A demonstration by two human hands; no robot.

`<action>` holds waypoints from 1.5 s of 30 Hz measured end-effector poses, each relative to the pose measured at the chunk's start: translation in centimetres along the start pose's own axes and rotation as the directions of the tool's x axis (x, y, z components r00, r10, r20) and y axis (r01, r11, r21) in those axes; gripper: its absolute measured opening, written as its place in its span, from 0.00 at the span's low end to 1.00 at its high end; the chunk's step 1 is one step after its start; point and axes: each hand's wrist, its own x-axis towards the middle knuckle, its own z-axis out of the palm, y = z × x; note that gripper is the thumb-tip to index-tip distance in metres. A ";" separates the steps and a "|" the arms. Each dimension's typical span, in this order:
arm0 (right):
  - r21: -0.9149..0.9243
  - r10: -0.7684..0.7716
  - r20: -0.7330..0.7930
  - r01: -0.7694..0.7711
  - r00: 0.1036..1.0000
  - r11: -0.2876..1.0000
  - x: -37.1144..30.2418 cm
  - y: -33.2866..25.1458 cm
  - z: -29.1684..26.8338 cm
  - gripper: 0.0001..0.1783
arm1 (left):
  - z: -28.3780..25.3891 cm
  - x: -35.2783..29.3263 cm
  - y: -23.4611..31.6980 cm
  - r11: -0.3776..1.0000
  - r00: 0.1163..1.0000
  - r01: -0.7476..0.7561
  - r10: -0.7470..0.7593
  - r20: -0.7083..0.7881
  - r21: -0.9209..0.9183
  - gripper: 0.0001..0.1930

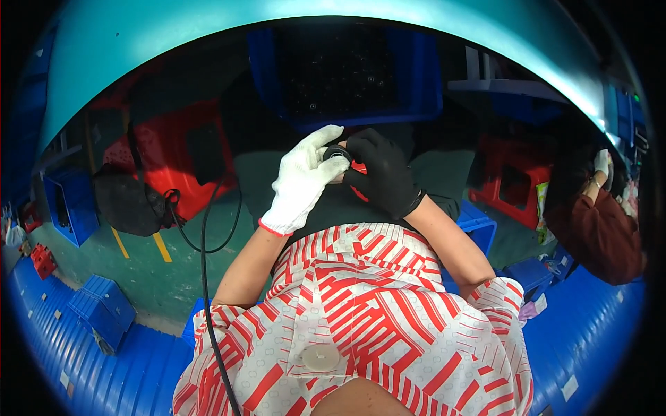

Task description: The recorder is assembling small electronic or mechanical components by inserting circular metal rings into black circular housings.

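In front of my belly my two hands come together over a small round black part [337, 153] with a ring-like rim. My left hand [302, 179], in a white knit glove with a red cuff edge, closes its thumb and fingers on the part. Its other side is met by my right hand [386, 173], in a black glove with bent fingers. Something red [359, 168] shows at the right palm; its kind is too covered to make out. The right fingers hide much of the part.
A blue bin [423, 114] holding many small dark pieces stands ahead, below the edge of a teal surface [333, 10]. Red stools [182, 156] stand on both sides. A black bag [125, 201] and cable [203, 256] are at left. Another person's sleeve [603, 232] is at right.
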 end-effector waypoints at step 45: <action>0.825 0.353 0.489 -0.554 0.798 0.110 -0.1 -0.9 -1.2 0.36 | 0.6 -1.7 1.1 0.958 0.980 -0.198 0.191 0.055 0.207 0.31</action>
